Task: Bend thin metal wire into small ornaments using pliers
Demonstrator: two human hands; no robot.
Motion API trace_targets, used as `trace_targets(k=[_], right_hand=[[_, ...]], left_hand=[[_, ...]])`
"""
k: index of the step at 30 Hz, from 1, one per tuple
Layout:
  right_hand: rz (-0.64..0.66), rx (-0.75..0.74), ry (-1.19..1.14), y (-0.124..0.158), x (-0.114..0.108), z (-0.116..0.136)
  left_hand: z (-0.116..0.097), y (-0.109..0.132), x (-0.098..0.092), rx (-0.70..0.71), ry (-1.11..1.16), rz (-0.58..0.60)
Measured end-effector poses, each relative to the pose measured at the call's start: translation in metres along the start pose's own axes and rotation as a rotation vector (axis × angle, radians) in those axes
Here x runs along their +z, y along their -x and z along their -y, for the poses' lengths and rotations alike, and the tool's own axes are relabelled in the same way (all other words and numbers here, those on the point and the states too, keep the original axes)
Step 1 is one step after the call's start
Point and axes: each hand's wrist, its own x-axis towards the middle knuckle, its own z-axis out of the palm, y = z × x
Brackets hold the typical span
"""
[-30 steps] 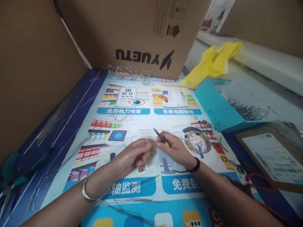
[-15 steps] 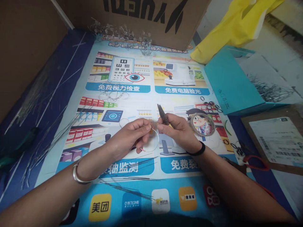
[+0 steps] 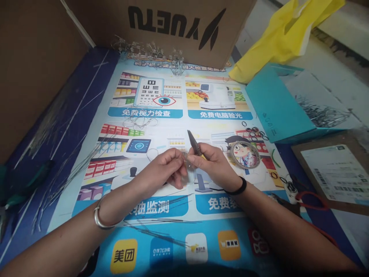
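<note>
Over the printed sheet, my left hand [image 3: 168,167] is closed in a pinch, thumb against forefinger, on a thin wire [image 3: 185,157] that is mostly too fine to see. My right hand [image 3: 211,158] grips pliers [image 3: 194,142] with dark jaws and yellow handles. The jaws point up and away from me, and the right thumb and finger come close to the left fingertips at the wire. Loose straight wires [image 3: 164,235] lie below my hands. Thin wire loops [image 3: 141,122] rest farther off on the sheet.
A cardboard box [image 3: 173,23] stands at the back, with wire pieces [image 3: 177,65] before it. To the right are a roll of tape [image 3: 233,159], black rings [image 3: 253,132], a teal box [image 3: 266,109] of wire pieces, and a yellow bag [image 3: 262,52]. Green-handled pliers [image 3: 29,188] lie left.
The curved wire with a pinkish tip, hanging below my left hand earlier, no longer shows clearly. My right hand and the pliers have shifted slightly left, and the view has moved a little.
</note>
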Motion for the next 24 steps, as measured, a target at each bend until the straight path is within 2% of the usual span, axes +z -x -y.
trace_targets(k=[6, 12, 19, 24], right_hand=[[-0.01, -0.003, -0.091, -0.001, 0.002, -0.003], [-0.013, -0.036, -0.078, -0.002, 0.004, 0.004], [-0.051, -0.02, 0.004, -0.002, 0.005, 0.017], [-0.046, -0.016, 0.007, -0.002, 0.007, 0.017]], left_hand=[[-0.008, 0.006, 0.003, 0.003, -0.023, 0.028], [-0.014, 0.014, 0.008, 0.028, -0.055, 0.042], [-0.012, 0.012, 0.007, 0.027, 0.056, -0.022], [-0.014, 0.01, 0.008, 0.031, 0.075, -0.033]])
